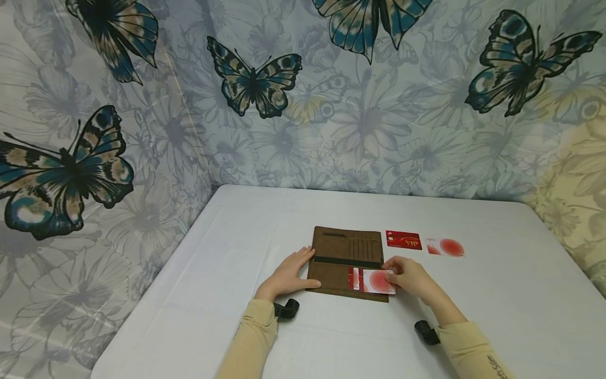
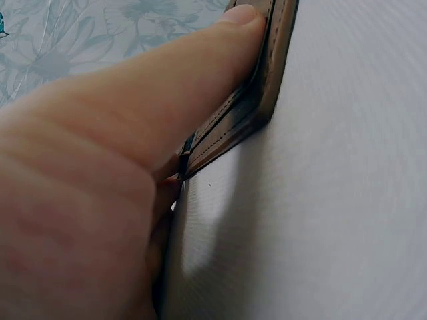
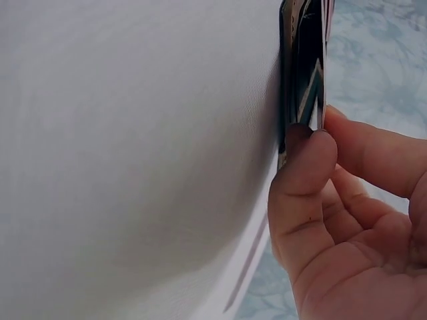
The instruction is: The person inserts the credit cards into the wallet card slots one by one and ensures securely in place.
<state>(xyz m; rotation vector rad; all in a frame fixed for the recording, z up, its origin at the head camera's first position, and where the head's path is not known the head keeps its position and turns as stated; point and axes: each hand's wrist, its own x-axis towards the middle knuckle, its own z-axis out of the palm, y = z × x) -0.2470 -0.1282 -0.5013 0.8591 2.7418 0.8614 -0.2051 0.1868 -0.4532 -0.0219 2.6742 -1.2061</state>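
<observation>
A brown wallet (image 1: 331, 276) lies unfolded on the white table, with slots in its upper half and a dark fold across its middle. My left hand (image 1: 289, 273) rests at its left edge, fingers extended. In the left wrist view the left thumb (image 2: 200, 67) lies on the wallet's edge (image 2: 270, 93). With thumb and finger my right hand (image 1: 411, 276) pinches the right end of a white card with a red circle (image 1: 376, 281), over the wallet's lower half. Red-and-white strips (image 1: 354, 278) show beside that card. The right wrist view shows the pinching right hand (image 3: 353, 220) and the card edge-on.
To the right of the wallet lie a red VIP card (image 1: 403, 240) and another white card with a red circle (image 1: 446, 247). The white table (image 1: 199, 316) meets a wall covering (image 1: 284, 152) with butterflies and flowers at its far edge. Each wrist carries a black device.
</observation>
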